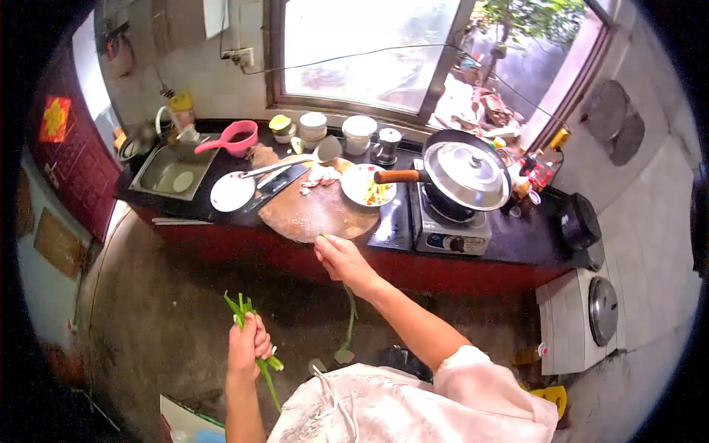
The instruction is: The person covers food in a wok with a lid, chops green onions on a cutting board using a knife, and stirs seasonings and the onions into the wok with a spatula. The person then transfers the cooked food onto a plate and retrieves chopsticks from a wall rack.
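My left hand [249, 344] is wrapped around a small bunch of scallions [238, 306], low over the floor at the left. Their green ends stick out above the fist, and one long leaf trails below it. My right hand [341, 260] is closed in a pinch in front of the round cutting board [325, 209]. A bit of green shows at its fingertips, and a thin scallion leaf [350, 321] hangs down beneath the wrist. Pale chopped pieces [321, 177] lie on the board, with a cleaver [281, 179] at its left side.
Right of the board, a lidded pan [467, 173] sits on a gas stove [453, 235], its wooden handle pointing left over a plate of cut vegetables [375, 193]. A white plate [233, 190], pink dipper [238, 138] and sink [166, 177] are at left. Bowls [313, 124] line the window.
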Action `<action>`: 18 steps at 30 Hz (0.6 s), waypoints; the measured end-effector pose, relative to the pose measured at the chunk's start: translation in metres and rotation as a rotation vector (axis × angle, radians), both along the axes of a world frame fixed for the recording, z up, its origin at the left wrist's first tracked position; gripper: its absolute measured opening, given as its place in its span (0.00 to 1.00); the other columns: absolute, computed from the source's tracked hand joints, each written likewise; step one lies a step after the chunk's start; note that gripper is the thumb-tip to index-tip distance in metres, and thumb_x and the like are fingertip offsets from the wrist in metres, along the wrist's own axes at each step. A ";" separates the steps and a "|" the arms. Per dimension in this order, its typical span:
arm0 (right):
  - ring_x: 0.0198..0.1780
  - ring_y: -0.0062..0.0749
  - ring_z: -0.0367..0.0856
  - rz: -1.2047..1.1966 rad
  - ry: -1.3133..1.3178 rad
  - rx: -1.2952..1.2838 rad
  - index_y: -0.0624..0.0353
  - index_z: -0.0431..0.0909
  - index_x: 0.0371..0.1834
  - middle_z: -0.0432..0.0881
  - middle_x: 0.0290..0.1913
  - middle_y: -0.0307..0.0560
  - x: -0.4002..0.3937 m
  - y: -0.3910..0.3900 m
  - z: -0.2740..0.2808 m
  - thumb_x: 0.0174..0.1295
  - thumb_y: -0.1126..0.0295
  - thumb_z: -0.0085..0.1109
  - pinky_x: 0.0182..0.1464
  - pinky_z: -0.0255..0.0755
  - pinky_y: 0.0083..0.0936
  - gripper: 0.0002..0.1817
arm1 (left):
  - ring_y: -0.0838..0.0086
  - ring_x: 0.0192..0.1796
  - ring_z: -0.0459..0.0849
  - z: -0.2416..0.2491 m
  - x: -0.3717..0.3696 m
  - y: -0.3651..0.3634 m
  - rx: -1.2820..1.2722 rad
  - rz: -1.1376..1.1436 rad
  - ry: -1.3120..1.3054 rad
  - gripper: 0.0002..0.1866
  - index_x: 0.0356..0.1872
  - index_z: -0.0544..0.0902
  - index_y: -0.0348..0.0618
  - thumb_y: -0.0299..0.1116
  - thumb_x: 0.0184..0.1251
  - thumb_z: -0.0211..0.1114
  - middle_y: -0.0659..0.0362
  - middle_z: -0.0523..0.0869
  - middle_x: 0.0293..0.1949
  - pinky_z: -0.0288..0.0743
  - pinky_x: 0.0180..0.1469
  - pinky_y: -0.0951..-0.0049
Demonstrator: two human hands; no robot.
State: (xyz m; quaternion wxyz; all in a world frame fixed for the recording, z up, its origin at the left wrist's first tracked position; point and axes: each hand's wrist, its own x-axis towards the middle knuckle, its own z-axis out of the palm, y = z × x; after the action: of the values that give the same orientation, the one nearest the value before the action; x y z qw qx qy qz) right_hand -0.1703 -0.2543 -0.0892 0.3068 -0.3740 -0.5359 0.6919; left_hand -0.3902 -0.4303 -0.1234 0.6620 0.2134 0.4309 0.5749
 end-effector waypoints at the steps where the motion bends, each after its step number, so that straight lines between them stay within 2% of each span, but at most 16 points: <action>1: 0.26 0.15 0.68 -0.004 0.054 -0.045 0.52 0.71 0.29 0.73 0.25 0.32 -0.001 -0.004 -0.002 0.75 0.51 0.48 0.27 0.64 0.17 0.20 | 0.79 0.19 0.67 -0.015 0.001 0.015 0.034 0.024 -0.099 0.16 0.33 0.70 0.48 0.46 0.79 0.52 0.67 0.69 0.21 0.65 0.22 0.74; 2: 0.24 0.13 0.67 -0.001 0.107 -0.095 0.51 0.71 0.29 0.73 0.24 0.31 -0.007 -0.014 -0.008 0.75 0.51 0.48 0.25 0.63 0.16 0.20 | 0.77 0.20 0.71 -0.024 0.001 0.025 0.062 0.057 -0.199 0.16 0.34 0.70 0.47 0.46 0.79 0.52 0.66 0.72 0.22 0.70 0.24 0.72; 3: 0.25 0.15 0.69 -0.047 0.203 -0.009 0.50 0.73 0.31 0.75 0.27 0.32 -0.023 -0.024 -0.025 0.75 0.51 0.50 0.25 0.63 0.15 0.18 | 0.73 0.26 0.77 -0.016 0.019 0.039 -0.031 0.159 -0.143 0.14 0.37 0.72 0.47 0.45 0.80 0.52 0.62 0.77 0.27 0.75 0.32 0.68; 4: 0.30 0.17 0.75 -0.134 0.199 0.074 0.54 0.77 0.36 0.78 0.35 0.35 -0.040 -0.031 -0.045 0.74 0.52 0.50 0.32 0.70 0.19 0.18 | 0.68 0.32 0.82 -0.010 0.039 0.053 -0.122 0.259 -0.084 0.13 0.41 0.73 0.46 0.44 0.80 0.51 0.59 0.82 0.33 0.80 0.40 0.63; 6: 0.46 0.25 0.79 -0.120 -0.007 -0.125 0.56 0.81 0.44 0.82 0.43 0.38 -0.056 -0.049 -0.039 0.73 0.55 0.51 0.50 0.73 0.27 0.16 | 0.66 0.50 0.83 -0.055 0.052 0.065 0.025 0.135 -0.156 0.13 0.52 0.75 0.43 0.41 0.80 0.50 0.56 0.82 0.50 0.77 0.57 0.62; 7: 0.54 0.35 0.76 -0.265 -0.284 0.722 0.57 0.82 0.42 0.82 0.50 0.42 -0.064 -0.047 -0.083 0.70 0.58 0.55 0.58 0.69 0.34 0.14 | 0.72 0.56 0.78 -0.071 0.066 0.071 0.055 0.188 -0.167 0.17 0.62 0.72 0.42 0.40 0.81 0.50 0.60 0.78 0.56 0.73 0.61 0.67; 8: 0.57 0.43 0.74 -0.363 -0.355 0.736 0.56 0.83 0.41 0.81 0.51 0.44 -0.067 -0.051 -0.090 0.67 0.59 0.57 0.61 0.67 0.38 0.13 | 0.75 0.60 0.75 -0.077 0.072 0.073 0.030 0.127 -0.225 0.19 0.64 0.71 0.43 0.42 0.81 0.50 0.62 0.76 0.59 0.71 0.63 0.69; 11: 0.55 0.42 0.75 -0.409 -0.483 0.755 0.55 0.82 0.42 0.81 0.50 0.44 -0.055 -0.046 -0.099 0.67 0.58 0.57 0.58 0.68 0.36 0.13 | 0.76 0.61 0.75 -0.068 0.088 0.077 0.034 0.125 -0.139 0.21 0.63 0.70 0.42 0.45 0.81 0.49 0.61 0.76 0.59 0.71 0.63 0.70; 14: 0.53 0.39 0.76 -0.314 -0.491 0.513 0.54 0.81 0.45 0.81 0.45 0.46 -0.041 -0.039 -0.094 0.67 0.57 0.57 0.56 0.69 0.35 0.14 | 0.76 0.61 0.74 -0.084 0.092 0.081 0.030 0.025 -0.087 0.22 0.65 0.69 0.42 0.46 0.81 0.49 0.60 0.76 0.60 0.71 0.62 0.70; 15: 0.49 0.34 0.77 -0.302 -0.342 0.388 0.51 0.78 0.50 0.80 0.42 0.44 -0.038 -0.036 -0.090 0.70 0.56 0.55 0.55 0.71 0.32 0.14 | 0.76 0.47 0.80 -0.081 0.097 0.086 -0.010 0.044 -0.075 0.20 0.59 0.72 0.44 0.48 0.80 0.50 0.61 0.78 0.50 0.77 0.48 0.71; 16: 0.49 0.33 0.78 -0.272 -0.231 0.143 0.52 0.77 0.52 0.80 0.43 0.45 -0.032 -0.036 -0.083 0.71 0.56 0.55 0.54 0.72 0.32 0.15 | 0.79 0.27 0.75 -0.083 0.087 0.087 -0.080 -0.109 -0.076 0.18 0.52 0.73 0.47 0.50 0.78 0.52 0.65 0.75 0.34 0.72 0.29 0.74; 17: 0.48 0.33 0.79 -0.271 -0.135 -0.104 0.53 0.76 0.54 0.80 0.44 0.45 -0.026 -0.037 -0.067 0.71 0.57 0.55 0.53 0.74 0.32 0.15 | 0.80 0.22 0.69 -0.068 0.089 0.091 -0.140 -0.108 -0.083 0.16 0.47 0.72 0.48 0.51 0.78 0.54 0.66 0.72 0.29 0.67 0.24 0.76; 18: 0.49 0.30 0.79 -0.274 -0.053 -0.222 0.54 0.75 0.56 0.80 0.46 0.44 -0.023 -0.033 -0.071 0.72 0.58 0.56 0.54 0.74 0.29 0.16 | 0.82 0.17 0.63 -0.049 0.089 0.098 -0.200 -0.096 -0.090 0.16 0.43 0.71 0.49 0.51 0.77 0.55 0.68 0.68 0.25 0.61 0.20 0.78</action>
State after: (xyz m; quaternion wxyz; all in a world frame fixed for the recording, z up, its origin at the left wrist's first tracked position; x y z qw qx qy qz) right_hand -0.1930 -0.2872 -0.1606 0.3409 -0.4933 -0.4081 0.6884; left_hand -0.3008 -0.3324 -0.1723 0.7254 0.1409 0.4452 0.5056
